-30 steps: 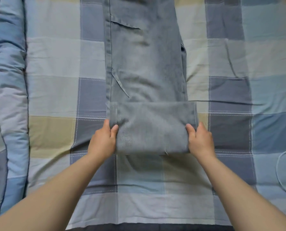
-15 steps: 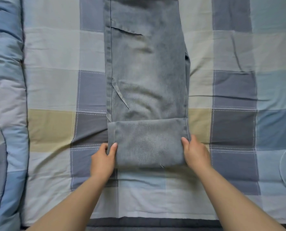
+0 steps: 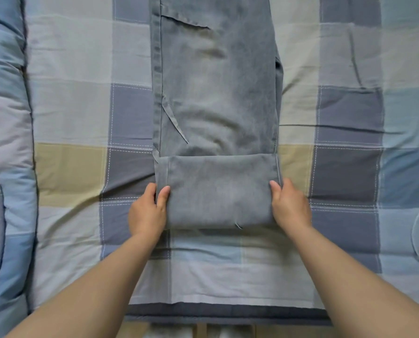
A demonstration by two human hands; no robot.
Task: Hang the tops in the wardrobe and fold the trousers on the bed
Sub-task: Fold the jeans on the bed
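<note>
1. On the checked bedspread point(image 3: 71, 172), the grey jeans point(image 3: 218, 93) lie lengthwise, running away from me towards the top of the view, already doubled leg over leg.
2. The near end is turned up into a thick folded band point(image 3: 218, 191) that sits on the rest of the legs.
3. My left hand point(image 3: 147, 213) pinches the band's left edge, thumb on top and fingers tucked beneath.
4. My right hand point(image 3: 290, 207) grips the right edge the same way.
5. I judge I hold both ends so the layers stay square for another turn up the legs.
6. A folded quilt point(image 3: 6, 142) lies along the left, clear of the work.
7. No tops or wardrobe are in view.
</note>
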